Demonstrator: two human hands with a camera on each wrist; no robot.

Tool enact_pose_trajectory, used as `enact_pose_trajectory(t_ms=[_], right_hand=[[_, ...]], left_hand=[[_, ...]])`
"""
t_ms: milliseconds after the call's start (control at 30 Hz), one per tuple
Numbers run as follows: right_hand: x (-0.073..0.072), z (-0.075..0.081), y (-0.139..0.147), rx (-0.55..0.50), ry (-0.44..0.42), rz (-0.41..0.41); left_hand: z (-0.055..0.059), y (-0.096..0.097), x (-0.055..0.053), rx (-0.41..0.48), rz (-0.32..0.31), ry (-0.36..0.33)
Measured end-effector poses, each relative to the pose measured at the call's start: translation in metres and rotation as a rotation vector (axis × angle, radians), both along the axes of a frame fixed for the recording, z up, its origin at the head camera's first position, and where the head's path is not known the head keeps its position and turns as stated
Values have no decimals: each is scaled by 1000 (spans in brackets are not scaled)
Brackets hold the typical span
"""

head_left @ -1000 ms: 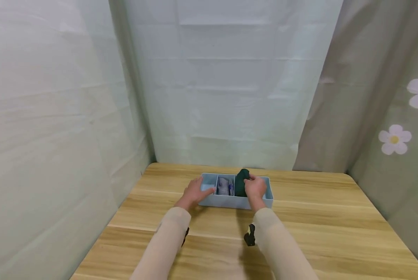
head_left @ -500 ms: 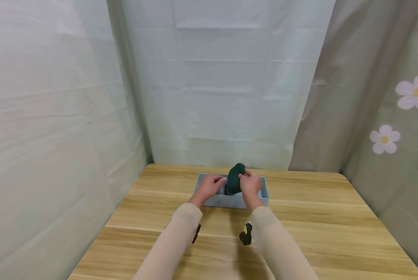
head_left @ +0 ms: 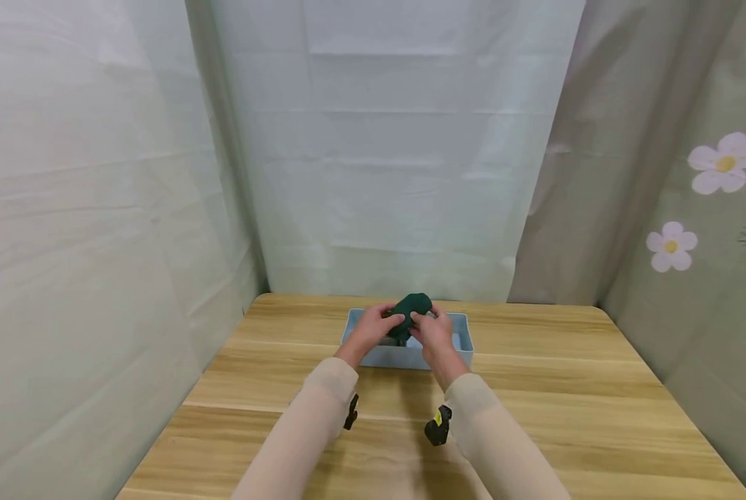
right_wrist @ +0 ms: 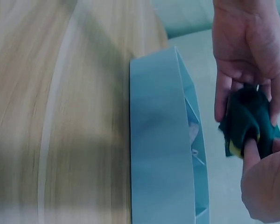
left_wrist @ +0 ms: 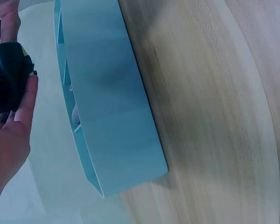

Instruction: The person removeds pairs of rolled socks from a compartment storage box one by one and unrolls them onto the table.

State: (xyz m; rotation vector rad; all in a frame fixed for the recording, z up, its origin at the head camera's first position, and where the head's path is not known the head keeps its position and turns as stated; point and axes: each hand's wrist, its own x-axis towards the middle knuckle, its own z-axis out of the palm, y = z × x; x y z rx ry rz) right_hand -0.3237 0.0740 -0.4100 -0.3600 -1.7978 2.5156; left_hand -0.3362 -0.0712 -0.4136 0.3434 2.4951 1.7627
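Observation:
Both hands hold a dark green, rolled cloth bundle (head_left: 411,310) above a light blue divided box (head_left: 398,357). The left hand (head_left: 370,328) grips its left side, with the thumb on the near face. From the right, the right hand (head_left: 434,335) pinches it with thumb and fingers. In the right wrist view, a right-hand digit is at a fold in the bundle (right_wrist: 247,116), beside a yellow patch. The left wrist view shows the bundle (left_wrist: 9,74) resting along the left fingers. Small grey cloth items (right_wrist: 192,133) sit in a compartment, mostly hidden.
The box stands on a wood-grain table (head_left: 567,389) near its back edge. Pale hanging sheets (head_left: 379,173) enclose the back and sides. Black wrist devices (head_left: 437,426) are strapped at both sleeves.
The right hand has lifted the green bundle out of its compartment and leftward. The left hand has left the box's left end and now grips the bundle too. The view has shifted slightly.

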Motion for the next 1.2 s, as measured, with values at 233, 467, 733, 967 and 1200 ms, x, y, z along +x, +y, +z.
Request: enact_pose_trajectory(t_ms=[233,467,733,967,1200], right_hand=[[11,0,16,229,15,143],[16,10,39,631,178,353],[16,10,67,825,346,606],[21,9,86,860,313,554],[31,3,109,905,295,484]], left_hand=[[2,-5,3,1,0,-33],[1,-7,7,-56,-52,-56],[8,-4,18,-35,-166,-71],[15,8,29,3,-170,-51],[5,25,34,24,-164,-90]])
